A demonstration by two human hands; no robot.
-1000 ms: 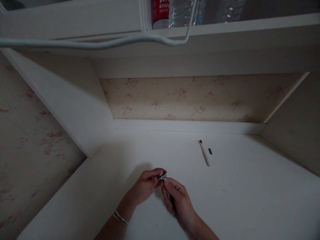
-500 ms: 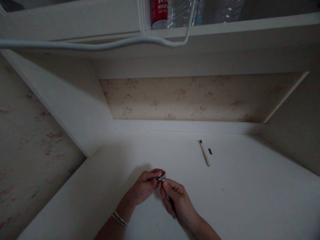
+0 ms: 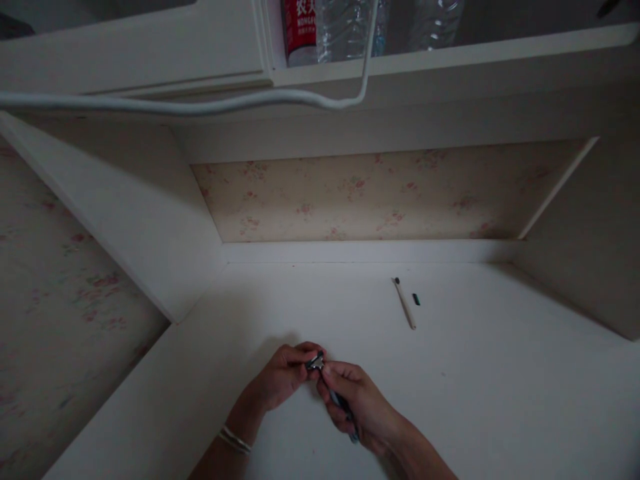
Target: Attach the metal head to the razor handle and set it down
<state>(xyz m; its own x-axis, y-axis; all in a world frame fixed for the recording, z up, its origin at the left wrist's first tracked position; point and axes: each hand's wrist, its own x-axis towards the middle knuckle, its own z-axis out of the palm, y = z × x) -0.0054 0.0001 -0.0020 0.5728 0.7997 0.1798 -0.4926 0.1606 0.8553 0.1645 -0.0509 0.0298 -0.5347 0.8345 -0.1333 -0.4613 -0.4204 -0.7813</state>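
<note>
Razor gripped by handle in right hand, head pinched by left hand fingertips, axis pointed up-left.

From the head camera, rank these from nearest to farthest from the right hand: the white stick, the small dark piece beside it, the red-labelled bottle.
Measured from the right hand:
1. White stick, on the desk, up and right.
2. Small dark piece, just right of the stick.
3. Red-labelled bottle, on the shelf above.

You're in a home, looks like: flowery wallpaper behind a white built-in worktop, water bottles shelved overhead.
</note>
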